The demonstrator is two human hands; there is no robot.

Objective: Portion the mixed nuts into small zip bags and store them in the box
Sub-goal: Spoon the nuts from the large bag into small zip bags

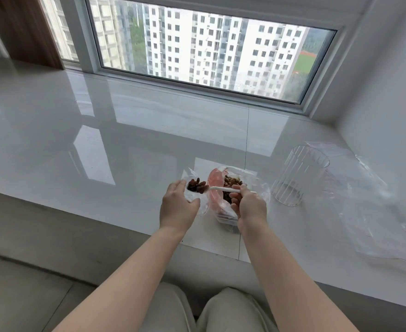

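Tipping slowly works best: right hand (249, 207) grips the spoon (223, 189), left hand (179, 207) pinches the bag (193, 185) open beneath its load.

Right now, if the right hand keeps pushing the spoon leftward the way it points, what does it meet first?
The small zip bag: the right hand holds the white spoon, whose loaded bowl is already at the bag's mouth, held by the left hand. Depth is unclear.
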